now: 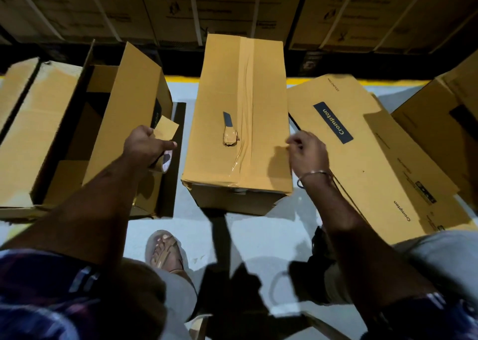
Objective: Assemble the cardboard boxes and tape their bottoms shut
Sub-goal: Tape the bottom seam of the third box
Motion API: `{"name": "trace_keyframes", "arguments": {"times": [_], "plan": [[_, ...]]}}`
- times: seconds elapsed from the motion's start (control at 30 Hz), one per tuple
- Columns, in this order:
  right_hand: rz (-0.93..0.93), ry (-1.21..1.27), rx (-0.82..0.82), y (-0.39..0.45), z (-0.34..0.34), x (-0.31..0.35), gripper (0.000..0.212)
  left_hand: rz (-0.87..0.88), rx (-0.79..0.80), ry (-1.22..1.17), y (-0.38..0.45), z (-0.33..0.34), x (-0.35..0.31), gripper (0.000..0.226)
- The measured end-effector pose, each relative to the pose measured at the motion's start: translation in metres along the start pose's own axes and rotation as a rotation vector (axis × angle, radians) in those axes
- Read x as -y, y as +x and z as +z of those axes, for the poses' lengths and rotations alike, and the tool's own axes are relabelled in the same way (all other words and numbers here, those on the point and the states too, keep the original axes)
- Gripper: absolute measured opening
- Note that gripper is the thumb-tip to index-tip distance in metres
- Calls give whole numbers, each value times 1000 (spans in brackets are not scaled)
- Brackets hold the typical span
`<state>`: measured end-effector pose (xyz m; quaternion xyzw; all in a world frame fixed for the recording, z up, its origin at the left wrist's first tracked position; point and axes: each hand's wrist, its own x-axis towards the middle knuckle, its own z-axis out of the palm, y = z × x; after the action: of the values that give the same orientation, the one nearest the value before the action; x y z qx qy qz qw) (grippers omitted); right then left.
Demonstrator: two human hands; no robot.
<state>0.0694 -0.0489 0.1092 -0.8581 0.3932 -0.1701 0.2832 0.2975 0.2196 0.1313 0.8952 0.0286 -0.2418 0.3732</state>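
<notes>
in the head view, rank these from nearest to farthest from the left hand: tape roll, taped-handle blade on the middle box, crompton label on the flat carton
1. tape roll, gripped in the left hand itself.
2. blade, to its right, on the middle box.
3. Crompton label, farthest right, on the flat carton.

Your left hand (144, 146) reaches forward, arm extended, fingers curled round a tape roll (161, 162), thumb pointing right. Your right hand (306, 151) is out ahead, fingers loosely curled, pinched tips leftward, a bracelet (313, 175) on the wrist.
</notes>
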Motion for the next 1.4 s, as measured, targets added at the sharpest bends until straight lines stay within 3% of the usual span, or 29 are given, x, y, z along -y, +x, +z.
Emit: {"name": "trace_keyframes", "arguments": {"times": [0.07, 0.1, 0.27, 0.4, 0.53, 0.67, 0.8, 0.93, 1.1, 1.27, 1.4], "plan": [[-223, -68, 145, 8, 11, 36, 18, 32, -4, -56, -6, 2, -6, 63], [-248, -81, 178, 11, 20, 52, 17, 40, 2, -86, -8, 3, -8, 61], [-58, -207, 298, 22, 65, 96, 48, 92, 50, -110, -13, 5, -11, 52], [-16, -302, 345, 28, 84, 100, 52, 129, 52, -55, -9, 9, -12, 53], [42, -251, 356, 34, 85, 102, 38, 113, 55, -88, -2, 18, -11, 51], [27, -17, 311, 40, 74, 86, 26, 106, 65, -104, 4, 26, -10, 54], [105, 170, 97, 47, 37, 33, 12, 86, 62, -122, 7, 27, -7, 53], [222, 290, -98, 38, 16, -24, 37, 97, 40, -92, 0, 32, -11, 53], [350, 392, 105, 4, 40, -31, 28, 128, -57, -32, -20, 48, -20, 57], [422, 376, 0, 13, 25, -34, 21, 72, -102, -141, -59, 74, -27, 52], [346, 224, 3, 32, -12, -52, 22, -1, -168, -328, -121, 111, -9, 55]]}}
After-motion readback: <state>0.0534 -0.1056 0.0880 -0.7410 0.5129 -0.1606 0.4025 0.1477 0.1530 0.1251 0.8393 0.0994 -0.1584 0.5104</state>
